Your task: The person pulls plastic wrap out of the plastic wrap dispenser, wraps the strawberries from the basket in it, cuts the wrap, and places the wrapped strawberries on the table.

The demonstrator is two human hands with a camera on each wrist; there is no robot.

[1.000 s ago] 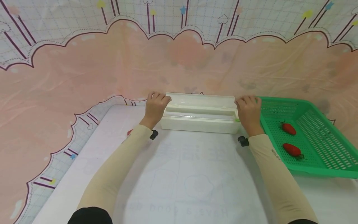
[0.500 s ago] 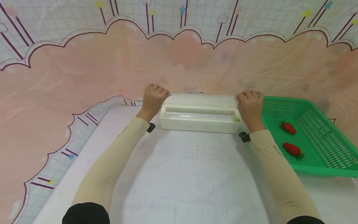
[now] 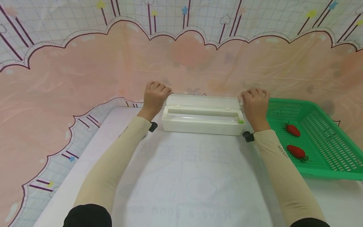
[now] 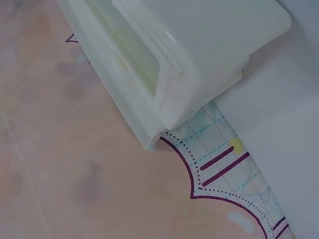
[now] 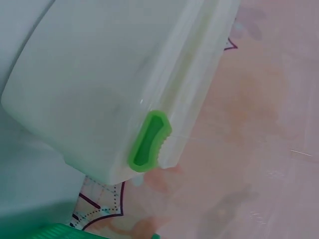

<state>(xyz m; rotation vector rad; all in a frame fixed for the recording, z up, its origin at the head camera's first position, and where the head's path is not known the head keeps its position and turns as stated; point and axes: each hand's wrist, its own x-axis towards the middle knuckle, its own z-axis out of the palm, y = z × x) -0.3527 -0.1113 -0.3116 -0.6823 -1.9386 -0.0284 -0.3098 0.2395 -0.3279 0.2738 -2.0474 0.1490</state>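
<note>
A white cling film dispenser (image 3: 202, 127) stands on the white table with its lid (image 3: 202, 101) tipped back. A roll of clear film (image 3: 201, 117) lies in its trough. A green slide cutter (image 5: 149, 144) sits at the box's right end. My left hand (image 3: 154, 98), fingers curled, is just beyond the lid's left corner. Beyond the right corner is my right hand (image 3: 256, 105), its fingers curled too. Both seem to pinch the edge of a clear film sheet that is hard to see; faint glints (image 5: 256, 215) show in the right wrist view. Neither wrist view shows the fingers.
A green plastic basket (image 3: 329, 174) stands to the right, close to my right forearm. Two strawberries (image 3: 293, 130) lie in it. A peach patterned cloth (image 3: 113, 69) covers the area behind the white tabletop (image 3: 181, 176).
Both hands have risen and moved slightly apart, away from the lid's corners. The dispenser and basket have stayed in place. A red thing by my left sleeve is now hidden.
</note>
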